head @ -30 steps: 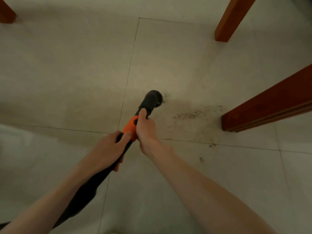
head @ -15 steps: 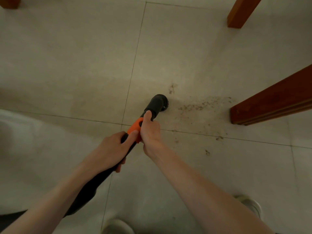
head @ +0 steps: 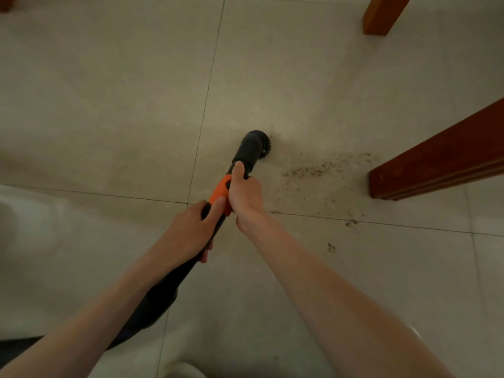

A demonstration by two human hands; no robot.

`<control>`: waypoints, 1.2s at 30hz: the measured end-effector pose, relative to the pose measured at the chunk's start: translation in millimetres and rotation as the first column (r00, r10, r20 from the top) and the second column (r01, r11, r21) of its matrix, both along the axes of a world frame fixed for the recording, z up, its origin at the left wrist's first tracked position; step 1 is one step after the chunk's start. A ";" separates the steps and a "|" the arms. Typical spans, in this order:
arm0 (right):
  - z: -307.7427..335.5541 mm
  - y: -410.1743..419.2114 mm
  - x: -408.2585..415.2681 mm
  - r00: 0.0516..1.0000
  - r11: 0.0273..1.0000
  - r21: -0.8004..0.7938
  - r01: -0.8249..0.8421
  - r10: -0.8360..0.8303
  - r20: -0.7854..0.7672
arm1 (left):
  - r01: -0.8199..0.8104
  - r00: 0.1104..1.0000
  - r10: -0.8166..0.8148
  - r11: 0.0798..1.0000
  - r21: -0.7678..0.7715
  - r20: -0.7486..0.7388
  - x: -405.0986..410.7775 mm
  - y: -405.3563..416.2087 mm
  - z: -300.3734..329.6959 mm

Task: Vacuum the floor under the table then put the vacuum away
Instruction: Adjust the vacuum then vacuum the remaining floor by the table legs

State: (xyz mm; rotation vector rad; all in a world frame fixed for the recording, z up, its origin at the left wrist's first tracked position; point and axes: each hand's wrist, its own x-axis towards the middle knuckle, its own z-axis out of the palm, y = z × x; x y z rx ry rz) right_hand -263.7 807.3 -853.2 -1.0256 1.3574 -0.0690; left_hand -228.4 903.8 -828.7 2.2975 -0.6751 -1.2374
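Left hand [head: 191,230], right hand [head: 245,195] grip vacuum wand [head: 218,195]; brush nozzle [head: 256,144] near debris [head: 319,170] on tile floor [head: 109,105].

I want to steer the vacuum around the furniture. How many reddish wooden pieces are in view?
3: a leg top right, a long beam at the right edge beside the dirt, and a sliver in the top left corner. More may lie outside the frame.
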 end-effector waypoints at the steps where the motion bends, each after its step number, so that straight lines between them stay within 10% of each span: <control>1: -1.0 -2.0 0.7 1.000 1.000 -0.007 -0.002 0.002 -0.002 | -0.001 1.000 0.001 1.000 -0.001 -0.003 0.6 -2.2 -0.6; 28: -15.3 -89.0 5.6 0.967 0.967 0.009 0.253 -0.253 0.025 | 0.166 0.981 -0.170 0.985 0.045 0.094 16.8 -100.5 -1.9; 36: -10.1 -74.6 57.4 0.987 0.992 0.074 0.105 -0.113 0.117 | 0.020 0.976 -0.035 0.997 0.071 0.216 48.6 -81.4 6.3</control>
